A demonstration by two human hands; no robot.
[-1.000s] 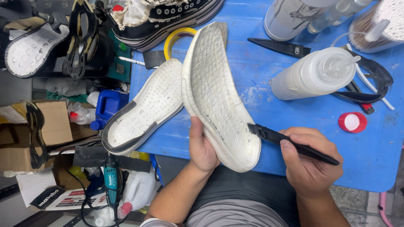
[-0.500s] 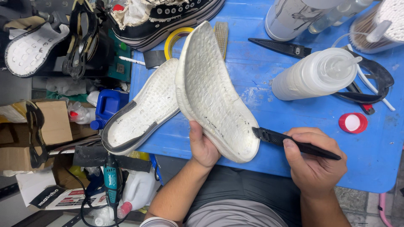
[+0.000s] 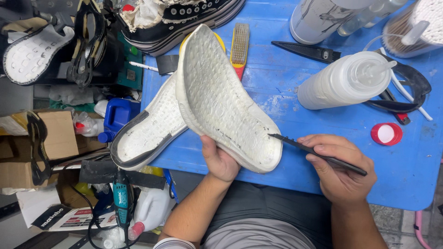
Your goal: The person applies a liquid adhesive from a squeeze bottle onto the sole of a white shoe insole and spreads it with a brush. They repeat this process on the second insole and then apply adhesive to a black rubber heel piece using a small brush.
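- White sole [image 3: 221, 101] gripped at its near end by the left hand [image 3: 220, 161], held tilted above the blue table [image 3: 406, 175], textured face up.
- Thin black tool [image 3: 318, 154] pinched in the right hand [image 3: 341, 173]; its tip is set at the sole's near right edge.
- Second sole [image 3: 147, 131] lies just left of the held sole, part over the table edge; likely to be knocked off.
- Slip risk judged: tip could gouge the foam or skid toward the left thumb.
- Squeeze bottle [image 3: 344, 80], right of the sole, could be tipped by an elbow.

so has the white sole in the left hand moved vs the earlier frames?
Yes. The white sole has swung left, uncovering the brush on the blue table.
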